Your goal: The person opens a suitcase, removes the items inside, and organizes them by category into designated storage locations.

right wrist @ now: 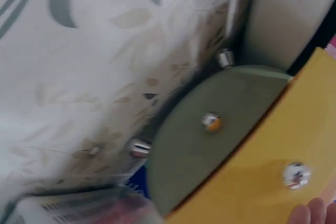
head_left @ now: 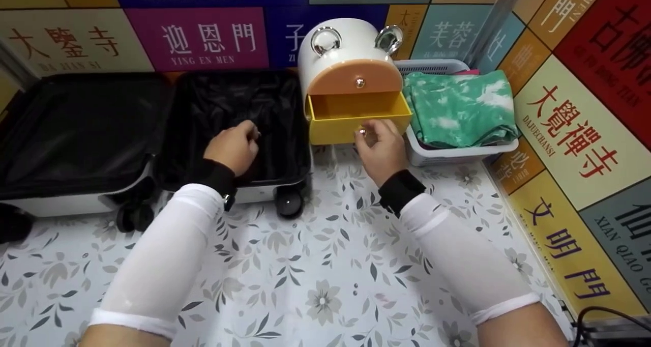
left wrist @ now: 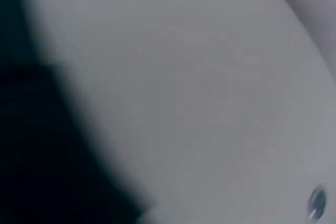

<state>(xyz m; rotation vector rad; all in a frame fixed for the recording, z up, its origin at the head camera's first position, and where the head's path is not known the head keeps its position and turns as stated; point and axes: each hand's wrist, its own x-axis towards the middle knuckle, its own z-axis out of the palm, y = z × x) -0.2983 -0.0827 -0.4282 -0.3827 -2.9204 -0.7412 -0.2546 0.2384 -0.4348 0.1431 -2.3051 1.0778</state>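
A white animal-shaped cabinet with chrome ears stands against the back wall. Its yellow drawer is pulled out, and no contents show inside. My right hand is at this drawer's front, thumb and forefinger about the round knob. In the right wrist view, the fingertips show just beside the knob, apart from it. My left hand hovers with loosely bent fingers over the black-lined open suitcase; I see nothing held. The left wrist view shows mostly a blurred pale surface.
Above the yellow drawer is an orange drawer front; below it a green one. A white basket with folded green cloth stands at the right. The suitcase's other half lies left. Patterned cloth covers the table.
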